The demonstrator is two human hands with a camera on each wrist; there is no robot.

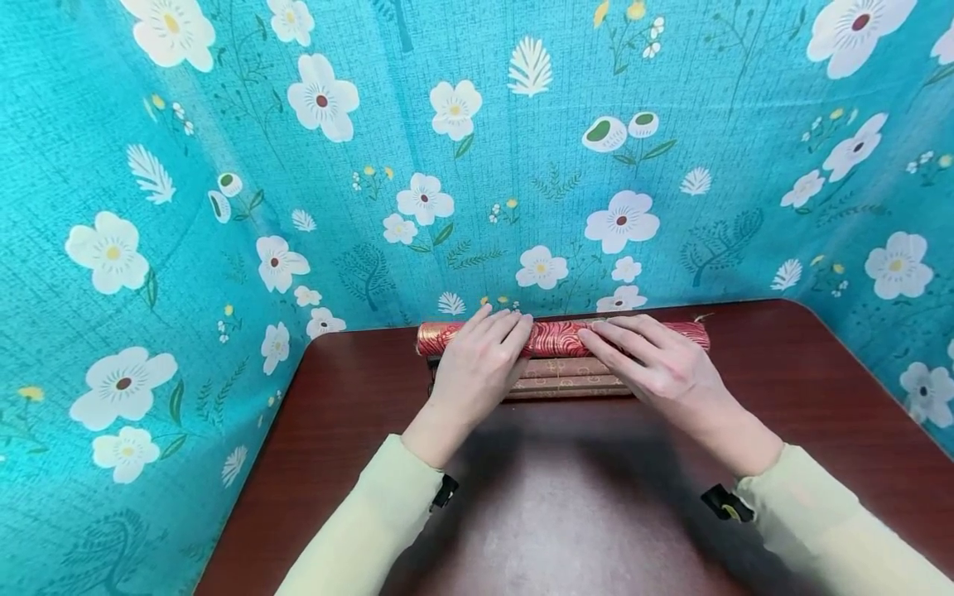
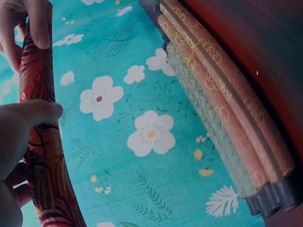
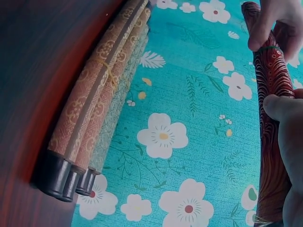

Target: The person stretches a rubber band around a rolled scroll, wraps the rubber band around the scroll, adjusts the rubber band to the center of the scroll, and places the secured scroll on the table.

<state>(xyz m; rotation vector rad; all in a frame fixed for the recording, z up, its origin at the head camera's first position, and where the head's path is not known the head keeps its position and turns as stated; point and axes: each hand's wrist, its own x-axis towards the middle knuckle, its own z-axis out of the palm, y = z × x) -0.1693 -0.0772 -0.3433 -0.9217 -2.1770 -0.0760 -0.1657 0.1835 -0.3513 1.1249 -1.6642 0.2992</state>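
Observation:
My left hand [image 1: 480, 360] and right hand [image 1: 659, 364] both grip a long red roll [image 1: 557, 339] with a swirling gold pattern, thumbs on the near side and fingers over it. In the right wrist view, a thin green band [image 3: 270, 48] circles the roll between the two hands. Both wrist views show the roll raised apart from several rolled scrolls [image 2: 227, 104] lying side by side. Two of these have pinkish-brown patterned backing, and a green one [image 2: 203, 99] lies on their far side. Black knobs [image 3: 57, 175] cap their ends, and a thin yellow cord [image 3: 106, 71] ties round them.
The scrolls lie along the back of a dark reddish-brown table [image 1: 358, 430]. A turquoise cloth with white flowers [image 1: 477, 207] hangs close behind the table's back edge and along both sides.

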